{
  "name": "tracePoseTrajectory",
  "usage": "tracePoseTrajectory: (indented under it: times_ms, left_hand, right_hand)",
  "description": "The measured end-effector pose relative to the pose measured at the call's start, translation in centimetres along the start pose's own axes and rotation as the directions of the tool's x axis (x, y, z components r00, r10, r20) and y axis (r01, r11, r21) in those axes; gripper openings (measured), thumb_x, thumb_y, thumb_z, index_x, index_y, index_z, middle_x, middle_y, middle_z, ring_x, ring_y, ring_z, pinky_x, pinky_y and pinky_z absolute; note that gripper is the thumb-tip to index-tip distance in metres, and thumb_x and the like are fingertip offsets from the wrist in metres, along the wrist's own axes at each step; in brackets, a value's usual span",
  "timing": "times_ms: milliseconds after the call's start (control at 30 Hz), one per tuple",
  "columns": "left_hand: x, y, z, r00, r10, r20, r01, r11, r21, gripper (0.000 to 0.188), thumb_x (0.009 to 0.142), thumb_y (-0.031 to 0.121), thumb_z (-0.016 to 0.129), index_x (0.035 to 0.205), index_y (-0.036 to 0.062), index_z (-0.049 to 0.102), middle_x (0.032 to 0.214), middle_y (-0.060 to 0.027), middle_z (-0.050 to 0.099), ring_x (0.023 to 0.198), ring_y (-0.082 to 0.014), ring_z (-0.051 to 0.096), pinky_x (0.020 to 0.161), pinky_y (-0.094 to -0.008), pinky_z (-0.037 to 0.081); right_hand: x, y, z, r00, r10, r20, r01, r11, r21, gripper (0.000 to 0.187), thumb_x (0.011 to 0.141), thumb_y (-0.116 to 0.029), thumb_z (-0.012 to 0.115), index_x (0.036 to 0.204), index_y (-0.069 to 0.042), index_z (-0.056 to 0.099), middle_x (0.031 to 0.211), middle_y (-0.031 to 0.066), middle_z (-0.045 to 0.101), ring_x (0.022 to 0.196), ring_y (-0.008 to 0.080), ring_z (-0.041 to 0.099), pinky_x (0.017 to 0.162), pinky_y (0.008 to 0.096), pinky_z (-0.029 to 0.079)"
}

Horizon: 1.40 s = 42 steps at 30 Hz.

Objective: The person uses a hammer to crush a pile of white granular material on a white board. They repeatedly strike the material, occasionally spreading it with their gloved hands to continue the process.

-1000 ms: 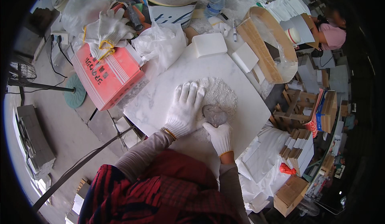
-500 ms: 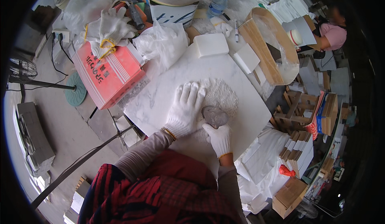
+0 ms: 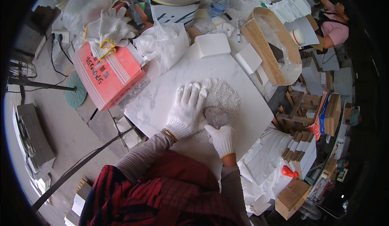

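Observation:
My left hand (image 3: 184, 111), in a white knit glove with a yellow-edged cuff, lies open and flat with its fingers stretched over a white marble slab (image 3: 156, 100). Its fingertips reach the left edge of a patch of crumbly white powder (image 3: 223, 93). In a matching glove, my right hand (image 3: 222, 140) is closed on a grey, roundish, blunt-headed tool (image 3: 216, 117). That tool is over the lower part of the powder, right of my left hand. My fingers hide its grip, and I cannot tell whether its head touches the slab.
White blocks (image 3: 213, 45) sit at the slab's far edge, beside an open cardboard box (image 3: 263, 43). A plastic bag (image 3: 164, 43) and a red box (image 3: 106, 74) with gloves (image 3: 109, 29) border the left. A person in pink (image 3: 334, 29) is at far right.
My hands and the grey tool stay in nearly the same place. At far right, the person in pink has raised an arm.

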State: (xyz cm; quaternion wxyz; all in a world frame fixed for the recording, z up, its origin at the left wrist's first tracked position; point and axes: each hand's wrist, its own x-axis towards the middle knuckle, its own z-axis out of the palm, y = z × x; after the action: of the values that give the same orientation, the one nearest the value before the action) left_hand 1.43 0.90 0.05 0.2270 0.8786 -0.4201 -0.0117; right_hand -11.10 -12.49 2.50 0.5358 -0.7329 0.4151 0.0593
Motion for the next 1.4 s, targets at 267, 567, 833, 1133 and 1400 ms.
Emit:
tracePoseTrajectory:
  times_ms: [267,567,833,1133,1400]
  left_hand:
    - [-0.2,-0.1,0.2,0.999,-0.031,-0.023,0.03,0.998,-0.049,0.098,0.072,0.052,0.08,0.144,-0.0047,0.045,0.145,-0.0293,0.047,0.138,-0.0453,0.042,0.119,-0.0574,0.03]
    - [0.1,0.0,-0.3,1.0,-0.008,0.012,0.008,1.0,-0.021,0.099,0.072,0.053,0.08,0.145,-0.0045,0.045,0.145,-0.0286,0.048,0.138,-0.0454,0.042,0.119,-0.0571,0.03]
    - [-0.1,-0.2,0.3,0.999,-0.028,-0.027,0.026,0.997,-0.07,0.098,0.072,0.053,0.08,0.144,-0.0042,0.046,0.143,-0.0292,0.047,0.137,-0.0459,0.043,0.119,-0.0575,0.031]
    - [0.0,-0.1,-0.1,1.0,0.007,-0.021,-0.007,1.0,-0.03,0.099,0.071,0.054,0.08,0.143,-0.0047,0.046,0.143,-0.0284,0.047,0.137,-0.0456,0.043,0.118,-0.0572,0.031]
    - [0.1,0.1,-0.1,1.0,-0.018,0.007,0.018,0.999,-0.051,0.1,0.072,0.056,0.079,0.144,-0.0043,0.046,0.146,-0.0278,0.047,0.139,-0.0443,0.042,0.119,-0.0562,0.03]
  right_hand:
    - [-2.2,-4.7,-2.2,0.99,0.126,0.061,-0.14,0.914,0.38,0.018,0.088,-0.005,0.078,0.104,0.0,0.07,0.076,0.0063,0.068,0.061,0.0099,0.061,0.051,0.0246,0.046]
    - [1.3,0.6,0.1,0.999,0.012,0.041,-0.011,0.999,-0.031,0.019,0.089,-0.017,0.078,0.102,-0.005,0.07,0.071,0.0054,0.066,0.053,0.0143,0.061,0.048,0.0254,0.045]
    - [-3.1,-5.1,-2.3,0.998,0.07,0.003,-0.068,0.944,0.322,0.017,0.09,-0.01,0.078,0.103,-0.001,0.072,0.076,0.0041,0.068,0.061,0.0101,0.061,0.052,0.0236,0.046]
    - [0.8,-1.3,-0.8,0.983,0.153,0.103,-0.167,0.973,0.157,0.016,0.087,-0.01,0.079,0.097,-0.004,0.069,0.075,0.005,0.066,0.057,0.0103,0.059,0.046,0.0242,0.043]
    - [-2.2,-1.7,-1.5,0.994,-0.068,-0.089,0.071,0.997,0.027,0.031,0.087,-0.02,0.081,0.108,0.001,0.072,0.088,0.0103,0.075,0.075,0.0205,0.069,0.068,0.0348,0.055]
